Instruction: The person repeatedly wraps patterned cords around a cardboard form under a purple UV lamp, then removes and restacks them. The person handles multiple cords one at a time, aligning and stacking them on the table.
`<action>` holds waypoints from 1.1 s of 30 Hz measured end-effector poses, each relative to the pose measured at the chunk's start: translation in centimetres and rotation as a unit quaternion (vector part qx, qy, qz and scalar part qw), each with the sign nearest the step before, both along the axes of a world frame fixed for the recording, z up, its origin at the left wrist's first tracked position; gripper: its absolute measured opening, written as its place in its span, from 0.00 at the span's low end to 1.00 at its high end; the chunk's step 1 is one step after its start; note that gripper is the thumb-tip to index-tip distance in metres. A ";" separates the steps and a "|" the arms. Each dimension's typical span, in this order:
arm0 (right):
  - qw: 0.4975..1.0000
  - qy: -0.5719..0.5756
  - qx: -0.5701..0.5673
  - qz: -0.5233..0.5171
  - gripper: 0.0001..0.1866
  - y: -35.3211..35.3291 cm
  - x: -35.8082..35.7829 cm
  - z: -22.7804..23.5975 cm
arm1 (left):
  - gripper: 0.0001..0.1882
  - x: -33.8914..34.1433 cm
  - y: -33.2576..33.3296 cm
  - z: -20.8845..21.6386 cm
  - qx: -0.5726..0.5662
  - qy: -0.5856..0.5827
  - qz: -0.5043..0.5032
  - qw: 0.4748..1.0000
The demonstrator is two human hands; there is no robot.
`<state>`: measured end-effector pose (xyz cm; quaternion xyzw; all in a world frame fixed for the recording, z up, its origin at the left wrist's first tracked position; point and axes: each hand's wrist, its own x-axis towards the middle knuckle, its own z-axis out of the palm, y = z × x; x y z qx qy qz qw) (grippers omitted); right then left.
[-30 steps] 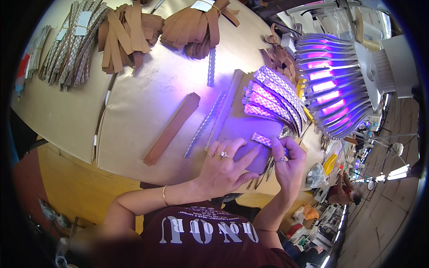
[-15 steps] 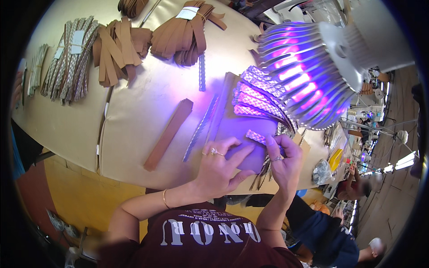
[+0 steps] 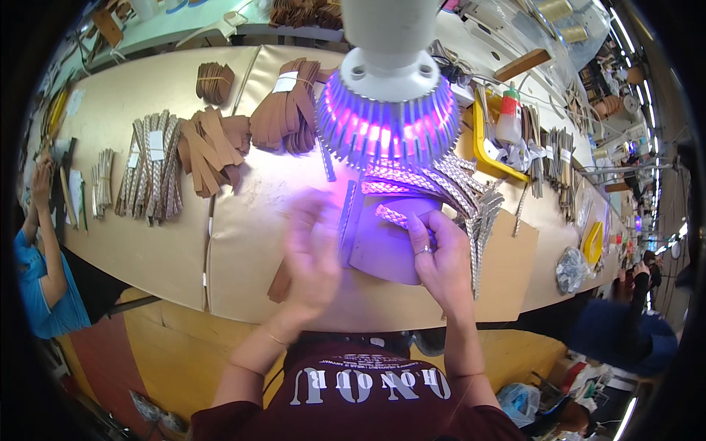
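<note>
My right hand (image 3: 445,253) pinches a short braided strap (image 3: 391,214), lit pink, between thumb and fingers. It holds the strap over a smooth board (image 3: 382,253) below the lamp. My left hand (image 3: 312,246) is off to the left and smeared by motion, so its fingers cannot be made out. Beneath that hand, a brown leather strip (image 3: 279,284) shows in part. A narrow braided strip (image 3: 348,209) lies along the board's left edge. More braided straps (image 3: 448,184) fan out past my right hand, their pink-lit ends under the lamp.
A large finned lamp (image 3: 390,121) glowing purple hangs low over the work. Bundles of brown strips (image 3: 283,110) and braided straps (image 3: 151,173) lie at the left and back. A yellow tray (image 3: 485,143) and a glue bottle (image 3: 509,117) stand behind. Another person (image 3: 48,287) works at far left.
The view has shifted, so the lamp appears more central. My left hand has drawn away leftward from beside the short strap; my right hand still pinches it.
</note>
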<state>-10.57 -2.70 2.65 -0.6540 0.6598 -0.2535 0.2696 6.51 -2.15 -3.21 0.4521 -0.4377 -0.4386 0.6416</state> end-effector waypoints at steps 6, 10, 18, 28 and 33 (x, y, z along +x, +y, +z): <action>0.972 0.069 -0.223 -0.023 0.11 0.6 0.8 -2.8 | 0.37 -5.1 4.5 -5.2 -0.148 -0.314 -0.004 0.938; 0.972 -0.051 -0.229 -0.031 0.10 -1.3 -0.1 -4.0 | 0.45 -6.2 3.6 -6.3 -0.152 -0.343 0.004 0.927; 0.971 -0.065 -0.221 0.065 0.09 -6.5 -0.4 -3.8 | 0.48 -7.3 0.4 -5.2 -0.091 -0.312 0.030 0.945; 0.996 -0.082 0.021 0.036 0.08 -6.5 -0.9 0.1 | 0.34 -3.9 -0.1 -3.1 -0.048 -0.286 -0.051 0.956; 0.942 -0.334 0.030 -0.015 0.17 -5.7 -1.2 3.9 | 0.24 -2.9 -0.7 -0.5 0.029 -0.083 -0.062 0.994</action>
